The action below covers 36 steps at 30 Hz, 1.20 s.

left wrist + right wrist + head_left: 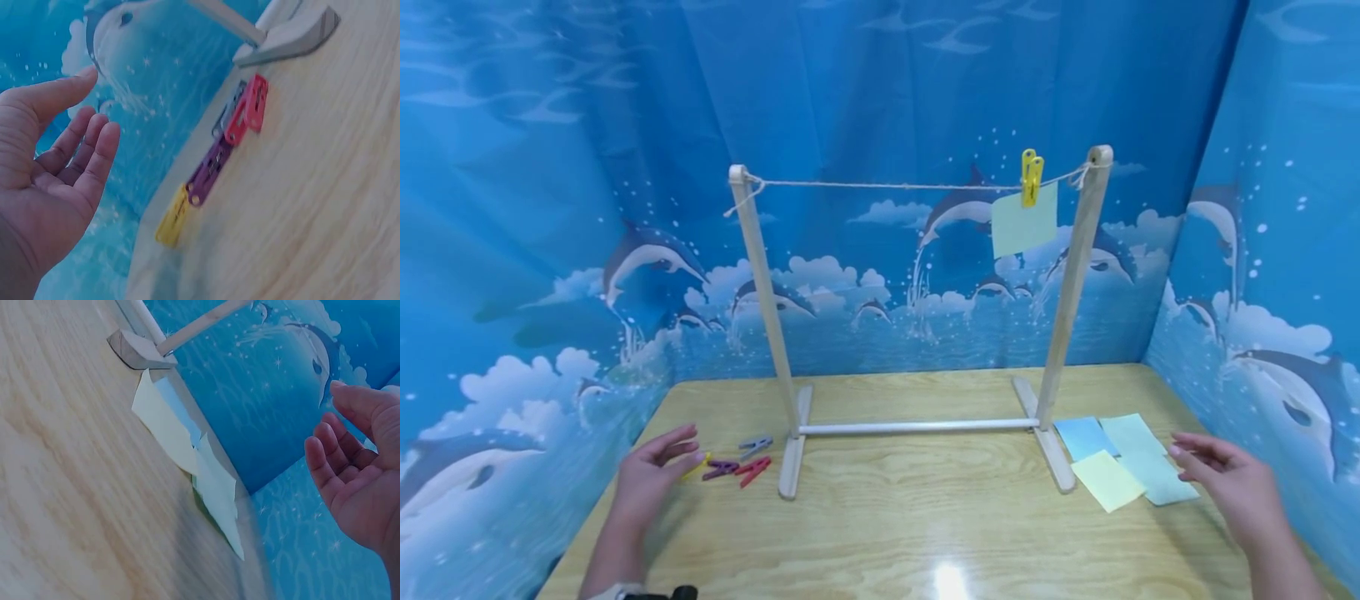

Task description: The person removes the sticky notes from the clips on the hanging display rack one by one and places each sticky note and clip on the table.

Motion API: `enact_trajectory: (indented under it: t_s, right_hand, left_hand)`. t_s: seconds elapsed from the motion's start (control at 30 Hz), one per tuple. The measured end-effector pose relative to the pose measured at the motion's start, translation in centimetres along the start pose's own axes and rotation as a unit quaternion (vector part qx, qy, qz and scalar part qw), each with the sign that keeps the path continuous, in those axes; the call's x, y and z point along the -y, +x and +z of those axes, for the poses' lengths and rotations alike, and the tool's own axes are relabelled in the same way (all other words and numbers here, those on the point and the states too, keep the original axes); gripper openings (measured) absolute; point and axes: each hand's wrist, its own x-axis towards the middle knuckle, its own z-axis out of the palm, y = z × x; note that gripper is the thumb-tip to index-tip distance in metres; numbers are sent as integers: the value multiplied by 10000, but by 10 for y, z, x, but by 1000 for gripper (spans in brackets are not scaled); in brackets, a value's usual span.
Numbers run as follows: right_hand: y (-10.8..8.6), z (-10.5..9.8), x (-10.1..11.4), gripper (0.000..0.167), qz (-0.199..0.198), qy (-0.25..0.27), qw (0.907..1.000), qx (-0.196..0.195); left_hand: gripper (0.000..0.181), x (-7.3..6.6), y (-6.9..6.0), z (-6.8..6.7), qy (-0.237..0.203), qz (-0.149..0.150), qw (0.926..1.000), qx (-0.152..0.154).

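Observation:
My left hand (651,473) hovers by the clothespins at the table's left, fingers loosely bent around nothing. Beside it lie a yellow clothespin (172,220), a purple clothespin (721,469), a red clothespin (753,472) and a grey-blue clothespin (756,447). In the head view the hand partly covers the yellow one. On the right, my right hand (1232,487) is held relaxed and without anything in it, just right of several sticky notes. These include a blue note (1084,438), a yellow note (1108,481) and pale green notes (1159,478).
A wooden frame (1070,308) stands mid-table with a string (880,185) tied between its posts. Near the right post, a yellow clothespin (1031,179) clips a pale green note (1025,223) to the string. Dolphin-print curtains (880,83) enclose the wooden table (880,517).

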Motion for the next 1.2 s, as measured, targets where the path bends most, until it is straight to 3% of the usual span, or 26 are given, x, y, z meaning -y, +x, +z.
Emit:
enact_trajectory:
  t_s: [0.33,0.67,0.9,1.2]
  right_hand:
    - [-6,10,26,35,-112,-452,9989,-94]
    - [-10,14,43,24,-684,136,9975,77]
    - [-14,19,52,28,-1112,-11,9937,125]
    - [-9,26,68,29,-1280,-38,9914,250]
  left_hand:
    - [64,-26,-5,13,-137,86,9997,182]
    - [60,-46,-10,25,-143,288,9991,283]
    - [58,-62,-13,34,-98,343,9989,290]
    - [54,-84,-14,52,-140,666,9964,510]
